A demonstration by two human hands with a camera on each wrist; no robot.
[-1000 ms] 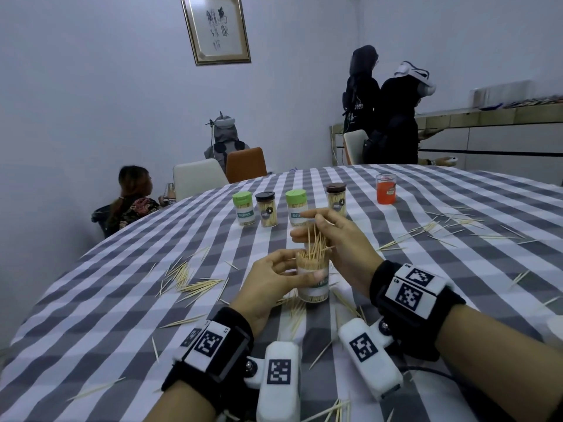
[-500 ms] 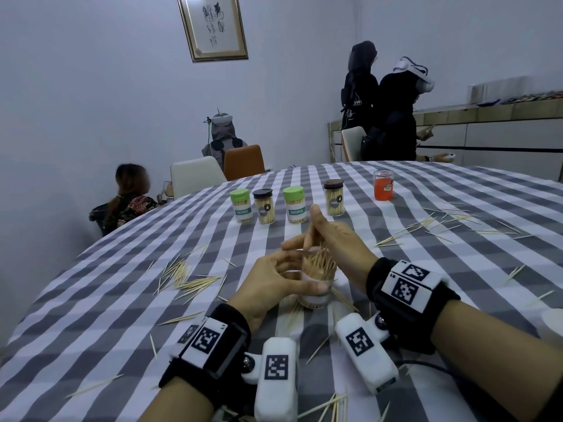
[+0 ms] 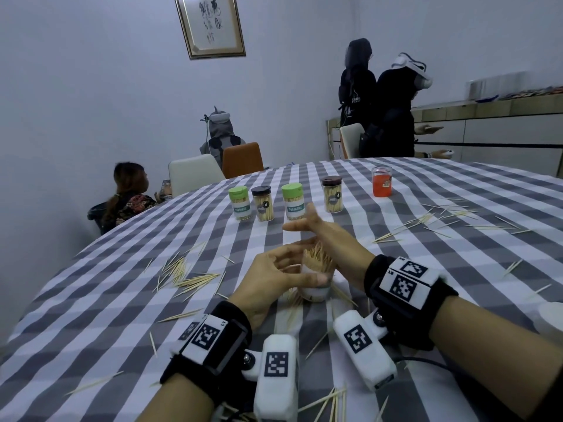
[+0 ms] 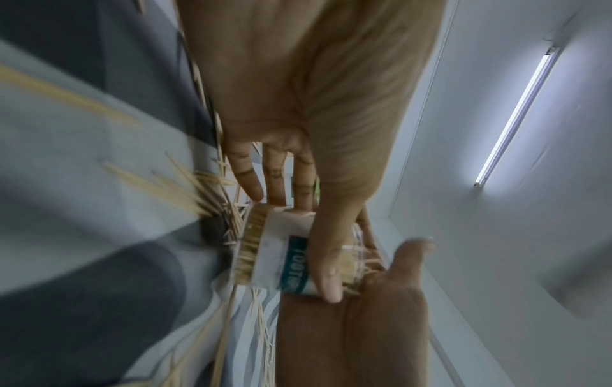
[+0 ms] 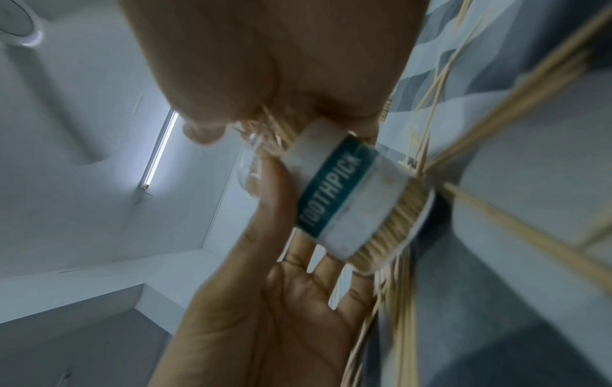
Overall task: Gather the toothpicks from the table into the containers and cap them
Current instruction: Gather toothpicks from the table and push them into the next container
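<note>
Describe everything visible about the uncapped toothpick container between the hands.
The container is a small clear cylinder with a white label and a teal band reading TOOTHPICK. It has no cap, and pale wooden toothpicks pack it, their tips bristling above the rim. It stands on the checked tablecloth among loose toothpicks, seemingly a little tilted. The left hand holds its side, thumb across the label. The right hand is at its top, fingers extended; whether it touches is unclear.
</note>
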